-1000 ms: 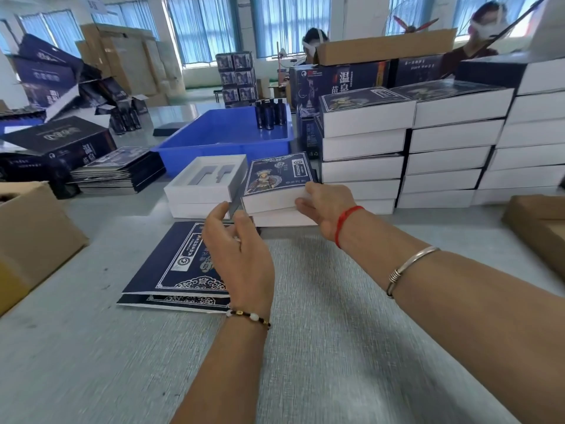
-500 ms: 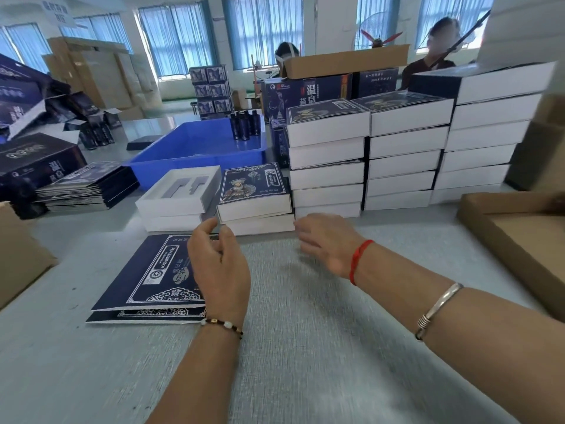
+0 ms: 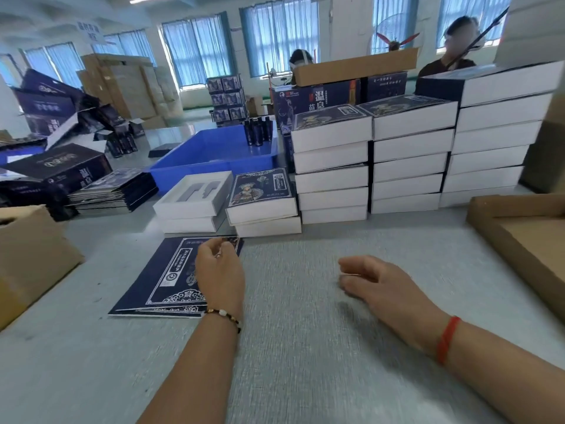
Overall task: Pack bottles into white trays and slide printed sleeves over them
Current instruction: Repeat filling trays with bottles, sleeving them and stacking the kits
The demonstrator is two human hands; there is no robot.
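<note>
The grey, finely textured table [image 3: 305, 347] carries, along its far side, three stacks of finished packs [image 3: 409, 157]: white-sided, flat, rectangular boxes with dark printed tops. Left of them sits a blue plastic bin [image 3: 214, 154] with dark bottles [image 3: 258, 131] standing at its far right corner. In front of the bin lie an open white tray [image 3: 195, 194], its moulded recesses empty, on a second white box, and just right of it a sleeved pack [image 3: 263, 197] on another.

Nearest the person are the flat printed sleeves [image 3: 171, 276], a thin pile of glossy navy card with white ornament, their long axis running away from the person and tilted right. The left hand [image 3: 220, 273] hovers over the pile's right edge, fingers loosely curled and holding nothing I can make out (the fingertips are turned away). The right hand [image 3: 376, 283] hangs well apart to the right, relaxed, empty, blurred.

So the sleeves lie directly under the left hand, which is much the nearer; the open tray is beyond them, straight ahead.
</note>
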